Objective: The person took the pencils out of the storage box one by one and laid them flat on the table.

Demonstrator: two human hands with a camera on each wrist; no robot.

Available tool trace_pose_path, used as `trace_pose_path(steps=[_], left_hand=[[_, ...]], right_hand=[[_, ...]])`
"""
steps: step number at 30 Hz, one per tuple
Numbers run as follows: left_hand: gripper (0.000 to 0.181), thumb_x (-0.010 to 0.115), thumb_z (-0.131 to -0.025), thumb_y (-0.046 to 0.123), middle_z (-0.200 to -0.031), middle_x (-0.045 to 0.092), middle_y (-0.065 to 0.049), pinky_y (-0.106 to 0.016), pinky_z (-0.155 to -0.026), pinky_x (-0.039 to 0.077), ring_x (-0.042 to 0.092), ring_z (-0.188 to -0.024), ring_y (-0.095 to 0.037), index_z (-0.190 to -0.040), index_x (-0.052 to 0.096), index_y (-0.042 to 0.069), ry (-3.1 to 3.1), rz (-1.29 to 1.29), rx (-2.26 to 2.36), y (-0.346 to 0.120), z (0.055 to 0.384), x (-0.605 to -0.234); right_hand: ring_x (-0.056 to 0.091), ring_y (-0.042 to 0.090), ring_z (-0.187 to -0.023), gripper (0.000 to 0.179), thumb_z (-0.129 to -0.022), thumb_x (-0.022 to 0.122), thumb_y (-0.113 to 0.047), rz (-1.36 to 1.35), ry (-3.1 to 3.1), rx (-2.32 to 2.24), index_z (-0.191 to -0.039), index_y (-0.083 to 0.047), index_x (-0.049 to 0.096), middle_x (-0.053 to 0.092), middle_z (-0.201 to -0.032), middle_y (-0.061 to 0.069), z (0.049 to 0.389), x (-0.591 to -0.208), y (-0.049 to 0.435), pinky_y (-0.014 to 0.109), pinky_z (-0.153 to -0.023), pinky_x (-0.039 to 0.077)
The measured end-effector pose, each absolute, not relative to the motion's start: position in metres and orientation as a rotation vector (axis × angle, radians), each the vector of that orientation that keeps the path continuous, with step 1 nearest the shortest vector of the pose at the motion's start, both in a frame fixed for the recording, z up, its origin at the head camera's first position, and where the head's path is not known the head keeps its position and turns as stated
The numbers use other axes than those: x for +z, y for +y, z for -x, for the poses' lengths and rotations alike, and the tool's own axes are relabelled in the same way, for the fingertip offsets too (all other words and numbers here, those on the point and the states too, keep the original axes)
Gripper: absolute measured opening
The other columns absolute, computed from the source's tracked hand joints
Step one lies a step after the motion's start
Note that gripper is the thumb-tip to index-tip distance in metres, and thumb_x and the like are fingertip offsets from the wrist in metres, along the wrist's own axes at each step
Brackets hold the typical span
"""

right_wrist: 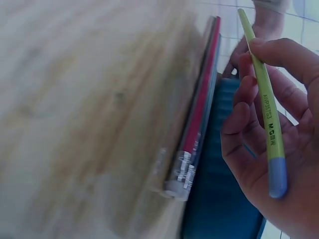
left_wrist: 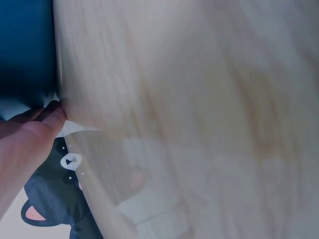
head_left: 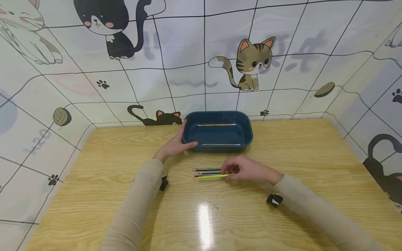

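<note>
A dark blue plastic basin (head_left: 216,135) stands at the back of the table, two slim pencils (head_left: 216,124) lying lengthwise in it. My left hand (head_left: 173,144) grips its left end, thumb on the front rim and fingers along the side. In the left wrist view the fingers meet the basin's wall (left_wrist: 27,55). Between thumb and fingers, my right hand (head_left: 246,168) pinches a yellow-green pencil (right_wrist: 268,104) with a blue-grey end. Beside it on the table lie several pencils, including a black one (head_left: 205,169) and a red one (right_wrist: 202,94) with a white eraser.
The wood-grain table (head_left: 103,195) ends against a white wall covering (head_left: 188,80) with grid lines and cartoon cats, close behind the basin. Small black devices (head_left: 274,200) sit at both wrists. Light reflects off the tabletop in front.
</note>
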State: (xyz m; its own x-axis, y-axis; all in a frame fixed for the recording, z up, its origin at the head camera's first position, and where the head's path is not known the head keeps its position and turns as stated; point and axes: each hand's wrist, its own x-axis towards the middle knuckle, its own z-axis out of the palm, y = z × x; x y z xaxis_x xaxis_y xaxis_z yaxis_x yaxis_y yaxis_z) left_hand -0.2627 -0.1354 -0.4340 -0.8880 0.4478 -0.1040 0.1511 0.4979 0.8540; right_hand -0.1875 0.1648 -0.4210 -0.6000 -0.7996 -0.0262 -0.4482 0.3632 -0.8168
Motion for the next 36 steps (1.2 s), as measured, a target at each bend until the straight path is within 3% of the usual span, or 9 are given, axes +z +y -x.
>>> trace_pose_path(steps=[8,14,21,25,36], left_hand=[[0.101,0.065,-0.094,0.033,-0.159,-0.015,-0.002,-0.054,-0.112,0.014,-0.002,-0.145,-0.028,-0.153,-0.017,0.030,2.425,-0.508,1.344,-0.135,0.262,-0.433],[0.100,0.064,-0.095,0.025,-0.159,-0.016,-0.011,-0.057,-0.111,0.012,-0.005,-0.144,-0.035,-0.154,-0.016,0.016,2.366,-0.499,1.368,-0.132,0.251,-0.408],[0.101,0.064,-0.094,0.032,-0.159,-0.015,-0.008,-0.056,-0.111,0.015,0.001,-0.144,-0.035,-0.154,-0.017,0.023,2.397,-0.497,1.346,-0.132,0.253,-0.415],[0.099,0.064,-0.095,0.025,-0.159,-0.015,-0.012,-0.055,-0.111,0.015,0.000,-0.144,-0.037,-0.154,-0.016,0.015,2.371,-0.491,1.346,-0.130,0.244,-0.398],[0.098,0.063,-0.096,0.025,-0.158,-0.016,-0.012,-0.057,-0.111,0.014,-0.001,-0.144,-0.037,-0.154,-0.016,0.014,2.371,-0.497,1.344,-0.130,0.244,-0.398]], right_hand=[[0.050,0.007,-0.067,0.011,-0.086,0.071,-0.003,1.079,2.241,-1.110,-0.096,-0.008,0.070,0.060,-0.082,-0.009,0.183,-0.431,0.162,0.024,-0.060,0.043],[0.050,0.007,-0.067,0.010,-0.086,0.071,-0.004,1.096,2.288,-1.100,-0.095,-0.010,0.070,0.059,-0.082,-0.009,0.181,-0.432,0.160,0.025,-0.060,0.044],[0.048,0.006,-0.066,0.010,-0.085,0.073,-0.005,1.114,2.341,-1.066,-0.093,-0.009,0.069,0.059,-0.082,-0.010,0.181,-0.433,0.157,0.024,-0.059,0.043],[0.048,0.005,-0.065,0.010,-0.084,0.075,-0.006,1.154,2.377,-1.035,-0.091,-0.011,0.069,0.060,-0.081,-0.011,0.182,-0.435,0.156,0.024,-0.058,0.043],[0.050,0.008,-0.067,0.011,-0.083,0.075,-0.006,1.170,2.399,-1.006,-0.091,-0.011,0.069,0.062,-0.084,-0.007,0.183,-0.437,0.156,0.024,-0.059,0.044]])
